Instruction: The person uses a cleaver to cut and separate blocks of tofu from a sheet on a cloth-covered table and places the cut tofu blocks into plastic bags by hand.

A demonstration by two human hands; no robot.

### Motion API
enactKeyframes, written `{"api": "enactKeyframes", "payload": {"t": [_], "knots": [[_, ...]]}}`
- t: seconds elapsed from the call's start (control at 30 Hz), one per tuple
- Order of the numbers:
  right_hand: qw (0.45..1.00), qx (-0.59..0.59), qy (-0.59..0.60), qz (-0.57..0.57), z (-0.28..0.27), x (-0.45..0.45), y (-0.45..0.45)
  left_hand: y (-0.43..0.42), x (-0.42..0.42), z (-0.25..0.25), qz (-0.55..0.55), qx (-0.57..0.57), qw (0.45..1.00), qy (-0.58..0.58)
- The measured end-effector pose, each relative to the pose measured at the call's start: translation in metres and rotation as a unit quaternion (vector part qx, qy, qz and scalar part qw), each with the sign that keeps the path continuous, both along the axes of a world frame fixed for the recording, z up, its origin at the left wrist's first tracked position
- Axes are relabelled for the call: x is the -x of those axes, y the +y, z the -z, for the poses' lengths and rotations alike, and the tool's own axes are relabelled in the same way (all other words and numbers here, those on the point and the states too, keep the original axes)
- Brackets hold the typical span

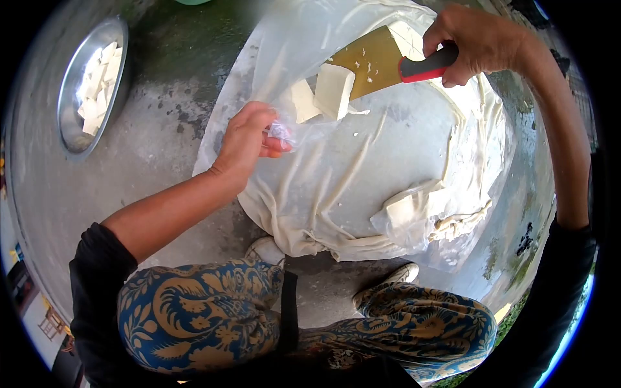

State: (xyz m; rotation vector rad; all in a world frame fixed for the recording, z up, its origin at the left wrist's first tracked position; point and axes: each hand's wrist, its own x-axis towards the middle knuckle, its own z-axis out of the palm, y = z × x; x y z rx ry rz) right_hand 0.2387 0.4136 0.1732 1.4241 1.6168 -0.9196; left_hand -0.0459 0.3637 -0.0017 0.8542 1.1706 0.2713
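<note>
My right hand (475,45) grips the black-and-red handle of a cleaver (372,61). White crumbs cling to its wide blade. A thick white block, like tofu (334,90), stands tilted against the blade near its lower left end. Left of it, a second pale block (303,100) shows behind thin film. My left hand (249,136) is closed on the bunched edge of a clear plastic bag (282,134), beside these blocks. Below both hands spreads a wet white cloth with plastic sheeting (381,155), wrinkled in long folds. More cut white pieces lie behind the cleaver.
On the concrete floor (162,155) at left stands a metal bowl (69,129) holding several white pieces. A filled clear bag (414,208) rests near the cloth's lower right edge. My feet are just below the cloth. Dark wet patches mark the floor at top left.
</note>
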Motion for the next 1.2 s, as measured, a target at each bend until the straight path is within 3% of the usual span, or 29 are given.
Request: {"api": "enactKeyframes", "payload": {"t": [0.03,0.1,0.17,0.23,0.3,0.37,0.57,0.67,0.8,1.07,1.2], "knots": [[1.000,-0.001,0.000,0.002,0.006,-0.005,-0.012,-0.001,-0.001,-0.001,-0.001,0.003,1.000,0.001],[0.979,-0.201,0.033,0.023,0.025,-0.014,-0.036,0.003,-0.001,-0.002,-0.007,-0.001,1.000,0.003],[0.979,-0.193,0.056,0.013,0.026,-0.031,-0.043,0.000,0.003,-0.001,-0.004,0.004,1.000,-0.004],[0.977,-0.156,0.022,0.144,0.023,-0.035,-0.053,-0.001,0.003,-0.003,-0.003,0.003,1.000,0.005],[0.982,-0.155,0.053,0.098,0.030,-0.041,-0.061,0.003,0.001,-0.006,-0.002,-0.007,1.000,0.012],[0.970,-0.138,0.062,0.190,0.034,-0.039,-0.070,0.003,0.002,-0.004,-0.017,-0.006,1.000,0.000],[0.956,-0.115,0.104,0.249,0.048,-0.061,-0.104,-0.001,0.004,-0.003,-0.022,-0.010,1.000,0.020],[0.923,-0.158,0.213,0.277,0.061,-0.074,-0.128,-0.002,0.003,-0.005,-0.022,-0.020,1.000,0.007],[0.905,-0.129,0.199,0.352,0.059,-0.048,-0.131,-0.004,0.004,-0.006,-0.025,-0.028,0.999,0.008],[0.916,-0.196,0.218,0.275,0.090,-0.030,-0.123,-0.007,0.014,-0.003,-0.021,-0.037,0.999,-0.004],[0.934,-0.259,0.203,0.136,0.096,-0.011,-0.112,-0.003,0.008,-0.009,-0.020,-0.049,0.999,-0.005]]}}
